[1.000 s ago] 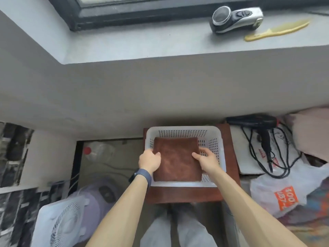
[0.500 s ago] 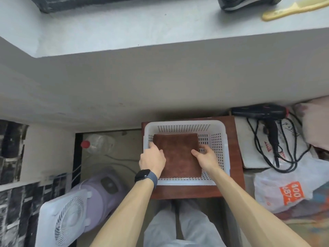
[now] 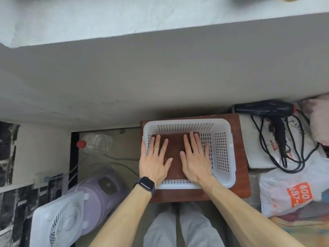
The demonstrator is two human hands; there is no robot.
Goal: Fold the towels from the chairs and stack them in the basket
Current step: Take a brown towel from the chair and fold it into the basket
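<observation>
Brown bench below window ledge: white basket, folded brown towel on its floor, left side. Hands: left hand, right hand, edge grip released, fingers now straight, pressing it flat. Towel judged placed.

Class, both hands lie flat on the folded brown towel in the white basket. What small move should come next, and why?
Probably lift both hands straight up. The left hand and right hand rest flat, fingers straight, on the brown towel, which already lies folded inside the white basket, so it seems placed.
</observation>
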